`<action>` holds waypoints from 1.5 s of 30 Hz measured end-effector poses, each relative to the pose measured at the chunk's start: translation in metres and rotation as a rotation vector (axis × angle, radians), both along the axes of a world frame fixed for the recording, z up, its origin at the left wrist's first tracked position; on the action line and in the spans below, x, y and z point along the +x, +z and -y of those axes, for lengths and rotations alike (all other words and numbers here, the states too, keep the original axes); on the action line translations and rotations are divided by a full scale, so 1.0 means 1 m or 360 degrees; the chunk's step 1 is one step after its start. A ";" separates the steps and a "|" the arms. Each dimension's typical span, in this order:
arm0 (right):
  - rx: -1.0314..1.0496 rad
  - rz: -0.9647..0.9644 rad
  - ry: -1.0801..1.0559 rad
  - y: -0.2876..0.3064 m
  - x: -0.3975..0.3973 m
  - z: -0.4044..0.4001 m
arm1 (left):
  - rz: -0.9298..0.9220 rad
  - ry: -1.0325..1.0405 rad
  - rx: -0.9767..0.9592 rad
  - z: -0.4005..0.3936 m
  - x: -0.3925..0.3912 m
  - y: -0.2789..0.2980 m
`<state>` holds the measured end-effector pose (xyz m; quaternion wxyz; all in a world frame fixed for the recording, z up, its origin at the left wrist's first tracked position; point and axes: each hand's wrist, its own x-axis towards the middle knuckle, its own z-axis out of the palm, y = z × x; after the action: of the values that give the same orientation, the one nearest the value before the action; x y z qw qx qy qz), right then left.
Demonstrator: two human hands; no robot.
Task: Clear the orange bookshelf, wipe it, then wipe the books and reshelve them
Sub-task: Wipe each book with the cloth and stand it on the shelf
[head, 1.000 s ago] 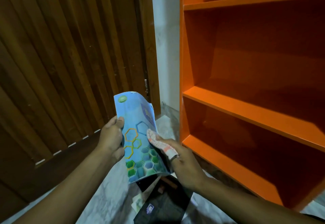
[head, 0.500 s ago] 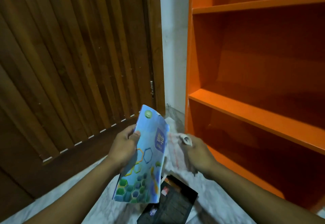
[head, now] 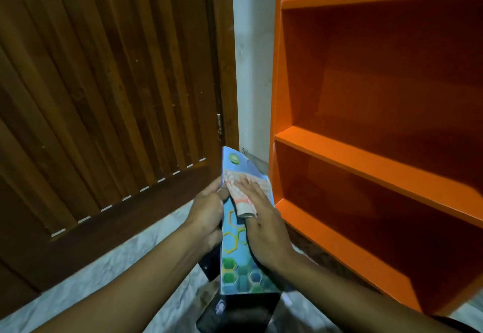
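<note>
Home room: slatted wooden door, orange bookshelf, marble floor.

Blue book, green-orange hexagons; white-red patterned cloth; orange bookshelf; brown door.

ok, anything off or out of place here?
Nothing damaged or spilled. Only oddity: dark books lie on the marble floor beside the orange bookshelf while the blue book gets wiped with the cloth.

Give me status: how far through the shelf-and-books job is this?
Done: the orange bookshelf shows bare shelves. In hand: left hand grips the blue book while right hand presses the cloth on its cover. Left: dark books on floor; nothing reshelved.
</note>
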<state>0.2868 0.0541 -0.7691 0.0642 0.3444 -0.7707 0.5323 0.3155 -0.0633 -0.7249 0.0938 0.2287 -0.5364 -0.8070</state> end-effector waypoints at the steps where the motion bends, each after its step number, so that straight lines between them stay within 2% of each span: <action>1: 0.0035 0.0014 0.0052 -0.001 0.003 0.000 | -0.0007 0.0077 0.0041 0.005 -0.002 0.001; 5: 0.0186 -0.0050 0.0336 -0.016 0.009 -0.003 | -0.0046 0.0375 0.0207 0.027 -0.007 0.006; 9: 0.0040 -0.0146 0.0554 -0.014 0.020 -0.005 | -0.0039 0.0550 0.0107 0.053 -0.004 0.010; 11: 0.0051 -0.0049 0.0676 -0.011 0.024 -0.005 | -0.0051 0.0615 0.0030 0.065 -0.001 0.010; 15: 0.0333 0.0182 0.0776 -0.018 0.022 -0.007 | -0.0084 0.0656 -0.0129 0.076 0.007 0.010; 19: 0.0552 0.0421 0.0673 -0.026 0.008 -0.007 | -0.0151 0.0543 -0.0386 0.081 0.017 0.011; 23: 0.0401 0.0890 0.0296 -0.027 -0.017 -0.012 | -0.0238 0.0173 -0.0701 0.078 0.031 0.021; 27: 0.0023 0.1228 0.0371 -0.026 -0.040 -0.022 | -0.0331 -0.0212 -0.0924 0.072 0.039 0.023; 30: -0.0043 0.1211 0.0337 -0.016 -0.043 -0.029 | -0.0396 -0.0322 -0.0941 0.065 0.039 0.024; 34: -0.0313 0.1103 0.0211 -0.003 -0.050 -0.033 | -0.0448 -0.0148 -0.0903 0.070 0.033 0.024; 37: -0.0478 0.0908 0.0108 0.017 -0.053 -0.038 | -0.0442 -0.0084 -0.0959 0.077 0.030 0.019; 41: -0.0466 0.0679 0.0036 0.042 -0.051 -0.047 | -0.0284 -0.0220 -0.1221 0.080 0.031 0.004; 45: -0.0340 0.0466 -0.0022 0.065 -0.056 -0.055 | -0.0274 -0.0166 -0.1230 0.073 0.022 0.003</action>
<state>0.2304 0.1096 -0.7043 -0.0089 0.2491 -0.7131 0.6552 0.3370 -0.1367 -0.7222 0.1763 0.0805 -0.8016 -0.5655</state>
